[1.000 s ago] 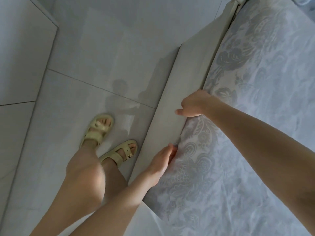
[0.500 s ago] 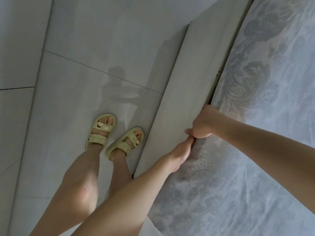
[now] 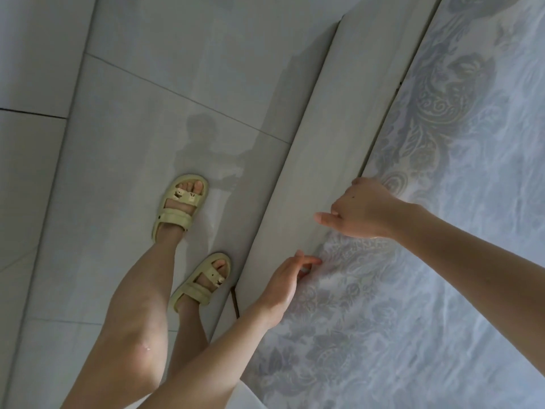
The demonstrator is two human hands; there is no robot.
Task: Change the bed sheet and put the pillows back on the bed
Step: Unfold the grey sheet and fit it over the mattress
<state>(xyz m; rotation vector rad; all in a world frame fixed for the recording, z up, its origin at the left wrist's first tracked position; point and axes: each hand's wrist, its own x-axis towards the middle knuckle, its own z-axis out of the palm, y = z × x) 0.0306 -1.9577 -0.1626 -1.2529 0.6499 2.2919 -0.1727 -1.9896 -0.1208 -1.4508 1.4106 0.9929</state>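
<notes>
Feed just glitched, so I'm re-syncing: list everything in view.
sheet: one, pale blue-grey, floral pattern, over the bed at right.
bed frame: one, pale grey, rail between sheet and floor.
floor: grey glossy tiles, left.
sandals: two, pale yellow, worn, on the floor beside the frame.
strand: one, dark brown, on the floor against the frame.
legs: two, bare, lower left.
left hand: one, fingers touching the sheet's edge.
right hand: one, at the sheet's edge further along, fingertips hidden.

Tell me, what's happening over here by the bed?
A person in sandals stands beside the bed, working on the floral bed sheet spread over it. The left hand presses straight fingers against the sheet's edge, next to the pale bed frame. The right hand rests on that edge further along, fingers hidden.
</notes>
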